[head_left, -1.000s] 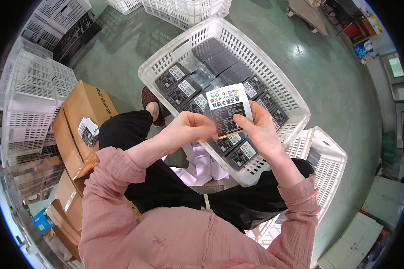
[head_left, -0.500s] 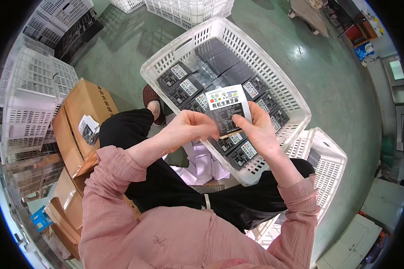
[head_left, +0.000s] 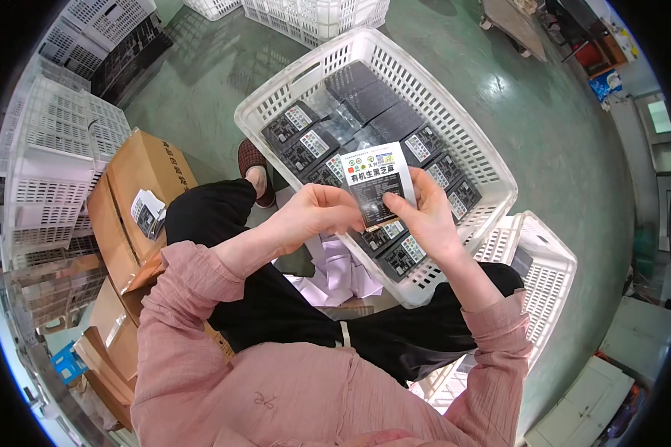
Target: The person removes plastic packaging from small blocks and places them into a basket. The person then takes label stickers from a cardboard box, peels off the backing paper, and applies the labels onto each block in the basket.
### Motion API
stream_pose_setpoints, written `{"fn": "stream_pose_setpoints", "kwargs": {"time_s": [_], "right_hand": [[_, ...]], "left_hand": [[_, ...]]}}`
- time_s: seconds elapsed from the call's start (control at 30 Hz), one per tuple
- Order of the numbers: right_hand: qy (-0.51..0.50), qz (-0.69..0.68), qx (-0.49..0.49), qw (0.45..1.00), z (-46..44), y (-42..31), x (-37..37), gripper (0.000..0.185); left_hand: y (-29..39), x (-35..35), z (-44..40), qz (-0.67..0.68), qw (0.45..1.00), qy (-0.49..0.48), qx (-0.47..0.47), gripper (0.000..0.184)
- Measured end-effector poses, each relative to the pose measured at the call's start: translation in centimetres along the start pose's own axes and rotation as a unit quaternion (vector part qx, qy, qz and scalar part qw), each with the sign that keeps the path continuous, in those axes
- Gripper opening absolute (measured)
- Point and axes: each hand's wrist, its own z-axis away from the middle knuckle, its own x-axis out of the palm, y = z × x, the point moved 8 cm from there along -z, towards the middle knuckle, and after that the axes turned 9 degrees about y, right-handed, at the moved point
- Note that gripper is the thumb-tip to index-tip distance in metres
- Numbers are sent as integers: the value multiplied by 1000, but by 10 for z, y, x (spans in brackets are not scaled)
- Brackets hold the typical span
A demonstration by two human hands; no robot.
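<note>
A black-and-white printed label (head_left: pixel 379 182) with Chinese characters is held up over the near side of a white plastic crate (head_left: pixel 455 97). My right hand (head_left: pixel 430 216) grips its right side, with the thumb pressed on the dark printed face. At the lower left edge, my left hand (head_left: pixel 324 210) is closed in a pinch on the label, its fingertips slightly blurred. Inside the crate lie several black packs (head_left: pixel 311 147) bearing similar black-and-white labels; the label and my hands cover some of them.
Pale purple strips (head_left: pixel 335 272) lie on the floor between my legs. To the left, more printed labels (head_left: pixel 148 214) rest on a cardboard box (head_left: pixel 119 197), beside stacked white crates (head_left: pixel 60 141). Another white crate (head_left: pixel 552 261) stands at the right.
The label has tilted very slightly in my hands. Both hands keep nearly the same place and grip.
</note>
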Motion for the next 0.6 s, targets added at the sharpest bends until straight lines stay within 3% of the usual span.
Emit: {"fn": "stream_pose_setpoints", "kwargs": {"time_s": [0.03,0.1,0.13,0.2,0.23,0.3,0.6], "right_hand": [[49,114,-86,989,4,-13,-3,46],[131,292,-246,915,16,-47,1,51],[132,292,-246,915,17,-48,0,51],[1,175,-185,967,17,-37,13,39],[-53,63,-55,995,18,-20,19,25],[-95,39,-19,995,21,-8,27,19],[-113,64,47,990,15,7,20,19]], "left_hand": [[-1,0,0,-1,1000,-2,3,10],[2,0,3,-17,1000,6,11,10],[3,1,4,-34,999,13,19,9],[4,3,4,-36,998,14,41,9],[6,4,5,-39,997,15,62,9],[3,4,5,-52,996,10,67,11],[-3,6,5,-35,998,18,44,12]]}}
